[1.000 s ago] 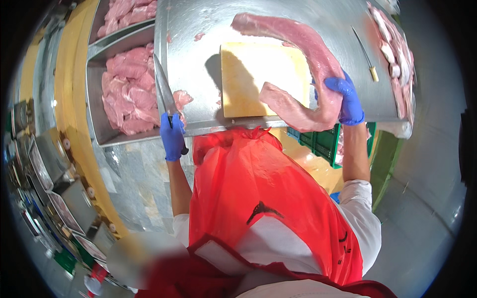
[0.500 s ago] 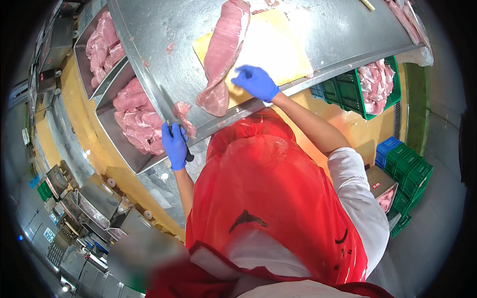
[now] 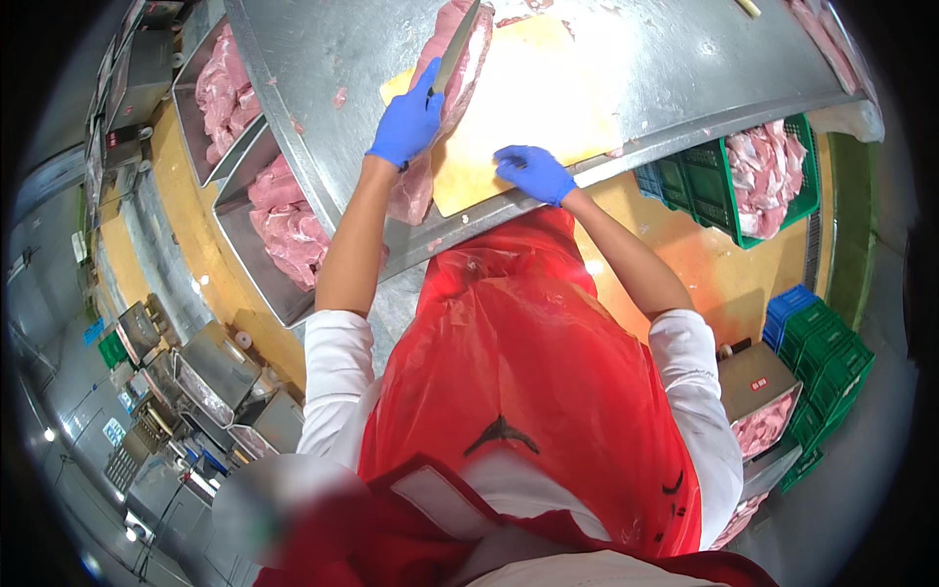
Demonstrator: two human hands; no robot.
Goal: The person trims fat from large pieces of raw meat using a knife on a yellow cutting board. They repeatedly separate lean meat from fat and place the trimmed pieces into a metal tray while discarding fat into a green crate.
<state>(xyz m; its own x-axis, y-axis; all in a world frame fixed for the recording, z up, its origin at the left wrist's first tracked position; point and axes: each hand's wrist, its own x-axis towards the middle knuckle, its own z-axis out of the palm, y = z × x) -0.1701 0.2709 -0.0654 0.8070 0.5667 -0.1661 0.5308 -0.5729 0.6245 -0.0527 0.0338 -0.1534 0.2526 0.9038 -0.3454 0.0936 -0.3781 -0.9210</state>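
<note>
My left hand (image 3: 409, 122), in a blue glove, grips a knife (image 3: 457, 47) whose blade points away from me over a long pink piece of meat (image 3: 473, 76). The forefinger lies stretched along the knife, and most of the handle is hidden in the palm. This meat lies lengthwise across the left side of a yellow cutting board (image 3: 471, 184), its near end reaching past the board toward the table edge. Over the board's near part is my right hand (image 3: 536, 174), also blue-gloved, with bent fingers somewhat apart and nothing visible in them.
The metal table (image 3: 323, 59) has a raised rim. Metal bins (image 3: 233, 210) of meat stand against its left side. A green crate (image 3: 729, 201) of meat is below the right edge, with stacked green crates (image 3: 831, 362) and a metal box (image 3: 748, 377) nearer. More meat (image 3: 822, 39) lies far right.
My left hand has moved from the left table rim, up and right, bringing the knife over the meat. The scrap near that rim is hidden. My right hand has shifted slightly right and nearer.
</note>
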